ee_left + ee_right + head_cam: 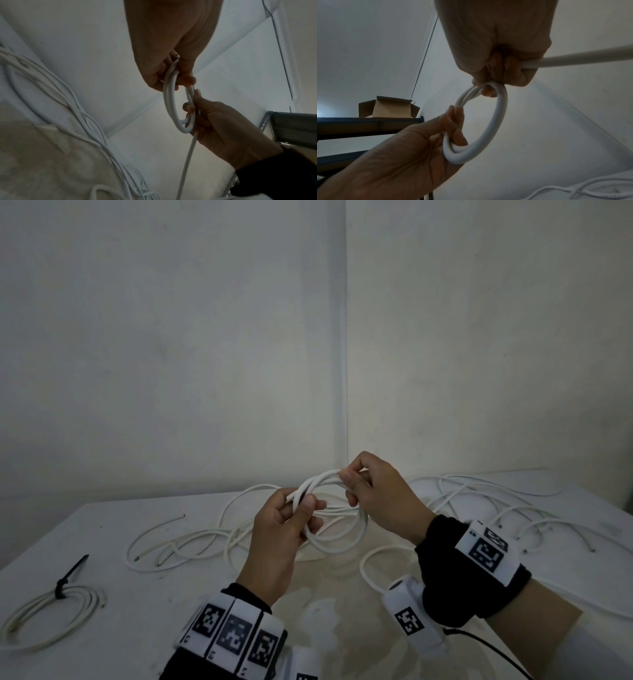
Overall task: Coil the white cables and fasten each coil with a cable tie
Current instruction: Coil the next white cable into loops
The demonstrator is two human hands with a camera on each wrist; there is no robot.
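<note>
My two hands hold a small coil of white cable in the air above the middle of the table. My left hand pinches the coil's near-left side, where a cut cable end sticks out. My right hand grips its far-right side. In the left wrist view the coil hangs between the left hand and the right hand. In the right wrist view a cable tail runs out of the right hand. A finished coil with a black cable tie lies at the near left.
Loose white cables sprawl over the white table behind the hands, with more cables at the right. Two walls meet in a corner just behind the table. A cardboard box sits on a dark metal shelf.
</note>
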